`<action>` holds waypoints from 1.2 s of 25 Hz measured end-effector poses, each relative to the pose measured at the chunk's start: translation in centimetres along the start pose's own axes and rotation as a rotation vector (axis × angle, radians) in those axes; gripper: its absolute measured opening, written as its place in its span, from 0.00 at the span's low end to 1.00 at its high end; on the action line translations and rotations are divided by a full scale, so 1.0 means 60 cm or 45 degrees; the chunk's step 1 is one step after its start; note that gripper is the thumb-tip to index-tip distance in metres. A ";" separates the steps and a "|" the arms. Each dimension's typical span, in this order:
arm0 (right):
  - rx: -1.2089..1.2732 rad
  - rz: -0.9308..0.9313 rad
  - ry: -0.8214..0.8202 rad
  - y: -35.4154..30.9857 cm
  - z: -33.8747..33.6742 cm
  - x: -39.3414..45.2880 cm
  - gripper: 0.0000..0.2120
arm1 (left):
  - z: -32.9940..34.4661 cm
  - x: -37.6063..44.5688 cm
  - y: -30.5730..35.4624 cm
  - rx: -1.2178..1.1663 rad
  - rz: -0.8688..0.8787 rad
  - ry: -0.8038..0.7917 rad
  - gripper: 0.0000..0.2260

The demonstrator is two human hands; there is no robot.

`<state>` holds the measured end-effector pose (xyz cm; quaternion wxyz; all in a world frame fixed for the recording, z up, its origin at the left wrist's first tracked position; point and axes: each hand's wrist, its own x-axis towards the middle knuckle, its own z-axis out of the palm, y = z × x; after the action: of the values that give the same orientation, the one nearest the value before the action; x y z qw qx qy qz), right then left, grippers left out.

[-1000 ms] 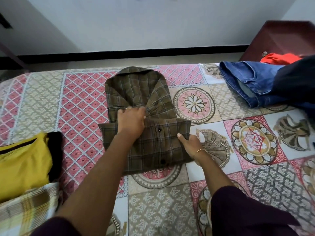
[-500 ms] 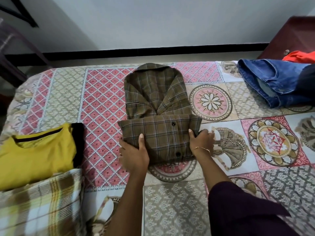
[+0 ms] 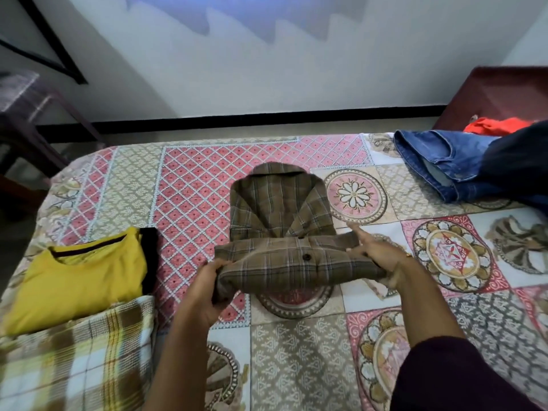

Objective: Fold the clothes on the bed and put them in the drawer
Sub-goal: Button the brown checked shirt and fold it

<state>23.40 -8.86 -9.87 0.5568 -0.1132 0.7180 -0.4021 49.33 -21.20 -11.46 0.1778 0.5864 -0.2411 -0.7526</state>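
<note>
Brown plaid shirt [image 3: 284, 232] mid-bed, collar end flat on the patterned bedspread [image 3: 296, 351], near end doubled over and raised off the cover. Left hand [image 3: 207, 292] clamped on the left corner of the folded edge, thumb on top, fingers curled under. Right hand [image 3: 376, 256] under the right end, thumb side gripping the cloth, upper fingers stretched out straight over the fold — counted as grasping the shirt, though blur hides the detail. Looks like the last fold, roughly halfway over. Risks: uneven lift between the two sides skews the fold line; looser right grip could let the tucked layers slide out and the sleeve spill; dropping short leaves the collar end sticking out, bundle too long for the drawer. Folded yellow top [image 3: 80, 274] and checked cloth [image 3: 74, 357] stacked at left. Blue jeans [image 3: 439, 161], dark garment [image 3: 522, 164] and orange item [image 3: 498, 126] at far right, apparently not yet folded — drawer not clearly in view.
</note>
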 end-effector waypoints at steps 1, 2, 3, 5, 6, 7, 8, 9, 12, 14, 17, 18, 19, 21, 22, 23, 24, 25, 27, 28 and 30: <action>0.282 0.021 -0.049 -0.004 -0.004 -0.006 0.22 | -0.001 -0.003 0.008 -0.114 0.007 -0.042 0.10; 0.537 0.040 -0.034 -0.004 -0.005 -0.002 0.15 | 0.003 -0.005 0.020 -0.231 0.018 -0.075 0.11; 0.724 0.050 0.024 -0.007 -0.004 0.007 0.11 | 0.011 -0.002 0.035 -0.333 0.019 -0.090 0.11; 0.919 0.006 0.118 -0.022 0.001 0.029 0.11 | 0.033 0.017 0.069 -0.527 -0.006 -0.070 0.12; 0.959 -0.038 0.113 -0.034 0.004 0.044 0.13 | 0.044 0.029 0.089 -0.617 -0.017 -0.054 0.12; 0.965 -0.079 0.086 -0.048 0.006 0.059 0.16 | 0.056 0.044 0.108 -0.688 -0.021 -0.044 0.13; 0.921 -0.115 0.069 -0.062 0.008 0.076 0.18 | 0.067 0.062 0.127 -0.729 -0.016 -0.029 0.13; 0.838 -0.144 0.076 -0.079 0.012 0.092 0.18 | 0.077 0.080 0.147 -0.742 0.000 -0.007 0.13; 0.584 -0.207 0.198 -0.118 0.030 0.164 0.12 | 0.104 0.131 0.197 -0.657 0.099 0.108 0.10; 0.468 -0.201 0.264 -0.131 0.045 0.205 0.19 | 0.118 0.170 0.213 -0.489 0.284 0.268 0.07; 0.252 -0.264 0.346 -0.121 0.066 0.253 0.41 | 0.131 0.212 0.189 0.388 0.693 0.377 0.15; 0.118 -0.317 0.372 -0.116 0.079 0.263 0.48 | 0.132 0.222 0.172 0.777 0.756 0.381 0.23; -0.040 -0.385 0.390 -0.110 0.093 0.270 0.52 | 0.130 0.235 0.155 1.066 0.785 0.399 0.32; -0.381 -0.517 0.414 -0.097 0.117 0.283 0.53 | 0.127 0.252 0.135 1.168 0.765 0.528 0.40; -0.542 -0.536 0.423 -0.092 0.124 0.289 0.50 | 0.127 0.255 0.131 1.107 0.721 0.596 0.41; -0.683 -0.536 0.442 -0.088 0.127 0.291 0.47 | 0.129 0.254 0.129 1.054 0.659 0.641 0.41; -0.821 -0.513 0.479 -0.083 0.125 0.299 0.44 | 0.130 0.256 0.126 0.983 0.579 0.643 0.38; -0.947 -0.495 0.512 -0.081 0.125 0.304 0.43 | 0.130 0.254 0.126 0.868 0.502 0.589 0.33; -1.154 -0.441 0.568 -0.080 0.130 0.312 0.41 | 0.129 0.238 0.133 0.520 0.308 0.388 0.21; -1.237 -0.412 0.582 -0.082 0.136 0.309 0.39 | 0.128 0.224 0.141 0.421 0.205 0.284 0.17; -1.337 -0.338 0.594 -0.081 0.149 0.293 0.36 | 0.129 0.197 0.152 0.356 0.106 0.117 0.12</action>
<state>23.73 -26.78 -19.42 0.1985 -0.3711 0.9041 -0.0733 38.77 -33.99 -14.19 0.1364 0.6287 -0.3591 -0.6761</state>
